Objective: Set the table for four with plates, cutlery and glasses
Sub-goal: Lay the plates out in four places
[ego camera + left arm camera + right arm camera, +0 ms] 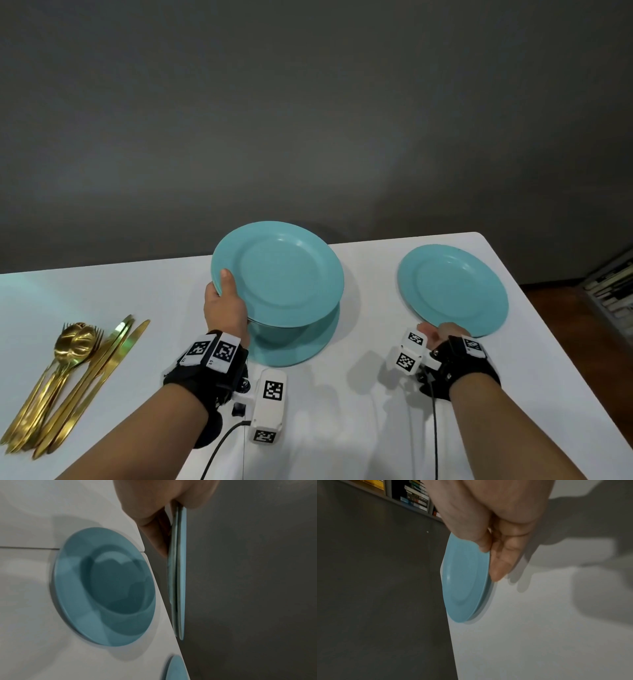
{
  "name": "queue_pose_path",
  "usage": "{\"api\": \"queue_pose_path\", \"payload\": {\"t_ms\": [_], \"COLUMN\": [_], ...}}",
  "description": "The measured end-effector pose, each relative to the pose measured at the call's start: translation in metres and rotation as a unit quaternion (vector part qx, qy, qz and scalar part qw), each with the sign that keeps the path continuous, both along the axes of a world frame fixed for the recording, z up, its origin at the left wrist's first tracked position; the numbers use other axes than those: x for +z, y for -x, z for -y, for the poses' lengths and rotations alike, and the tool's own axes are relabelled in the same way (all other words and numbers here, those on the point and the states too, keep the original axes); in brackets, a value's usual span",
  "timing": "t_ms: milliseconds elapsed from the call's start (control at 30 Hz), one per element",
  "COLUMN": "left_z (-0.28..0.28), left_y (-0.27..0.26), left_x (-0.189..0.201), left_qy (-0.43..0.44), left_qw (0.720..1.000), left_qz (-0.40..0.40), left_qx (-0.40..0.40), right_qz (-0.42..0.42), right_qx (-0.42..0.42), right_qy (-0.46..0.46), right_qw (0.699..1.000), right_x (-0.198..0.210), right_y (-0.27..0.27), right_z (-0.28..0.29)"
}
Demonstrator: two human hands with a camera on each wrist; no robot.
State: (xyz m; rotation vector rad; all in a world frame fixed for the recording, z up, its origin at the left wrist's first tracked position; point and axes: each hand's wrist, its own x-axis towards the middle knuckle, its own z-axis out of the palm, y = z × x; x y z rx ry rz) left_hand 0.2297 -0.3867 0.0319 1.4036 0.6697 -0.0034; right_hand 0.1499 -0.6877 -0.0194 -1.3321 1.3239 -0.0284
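My left hand grips the left rim of a teal plate, thumb on top, and holds it level above the white table. In the left wrist view the held edge shows two plates stacked together, pinched by the left hand. A further teal plate lies on the table right under them. A separate teal plate sits near the far right corner. My right hand pinches its near rim; thumb above and fingers below show in the right wrist view, with the plate barely off the cloth.
A bundle of gold cutlery, spoons, forks and knives, lies at the left of the table. The table's far edge runs just behind the plates, against a dark grey wall. A bookshelf stands beyond the right edge.
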Motion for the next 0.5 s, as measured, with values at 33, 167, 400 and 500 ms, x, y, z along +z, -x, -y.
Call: {"api": "queue_pose_path", "payload": {"t_ms": [33, 167, 400, 500], "left_z": [0.002, 0.006, 0.002, -0.002], "left_y": [0.0, 0.001, 0.003, 0.003], "left_x": [0.0, 0.004, 0.007, 0.004], "left_qy": [-0.002, -0.009, 0.004, 0.017], "left_qw": [1.0, 1.0, 1.0, 1.0], "left_qz": [0.001, 0.009, 0.016, 0.011], "left_qx": [-0.001, -0.002, -0.006, -0.005], "right_qz": [-0.007, -0.023, -0.079, -0.106], "right_qx": [0.028, 0.137, 0.219, 0.273], "right_qy": [0.041, 0.075, 0.1, 0.104], "right_qw": [0.999, 0.987, 0.967, 0.951], "right_x": [0.005, 0.009, 0.003, -0.006], "right_y": [0.003, 0.006, 0.001, 0.0], "right_z": [-0.009, -0.03, -0.036, -0.028]}}
